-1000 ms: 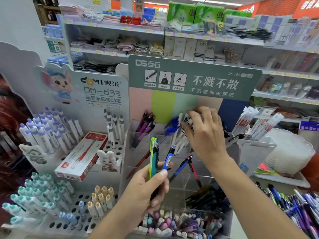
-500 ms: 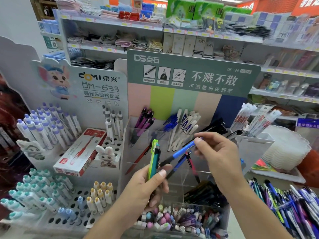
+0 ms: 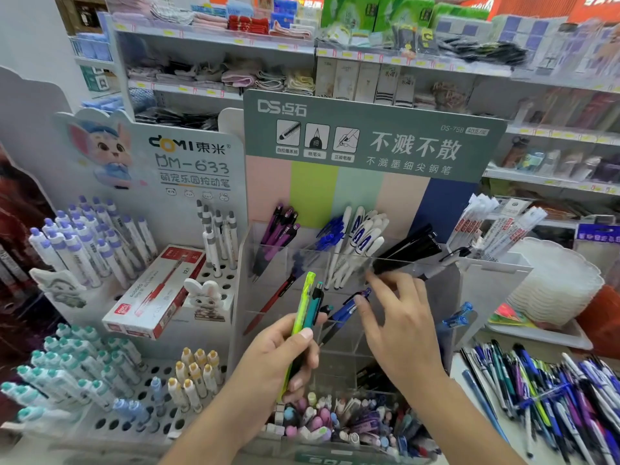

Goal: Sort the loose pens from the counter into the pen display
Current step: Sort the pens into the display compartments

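A yellow-green pen (image 3: 303, 310) and a teal pen (image 3: 313, 308) are gripped upright in the left hand (image 3: 281, 360). The blue pen (image 3: 349, 310), pinched earlier, is now only touched by the spread right hand (image 3: 399, 327) inside the clear pen display (image 3: 486, 283). Loose pens (image 3: 550, 391) are piled at the counter's right edge.

The left hand (image 3: 285, 357) covers the lower barrels of the yellow-green pen (image 3: 303, 305) and the teal pen (image 3: 313, 305) in its grip. The right hand (image 3: 396, 327) hides the near end of the blue pen (image 3: 349, 310); whether its fingers touch that pen cannot be told. The loose pens (image 3: 550, 401) on the table run off the right edge. The far shelves (image 3: 553, 85) at right are blurred, their goods unreadable.
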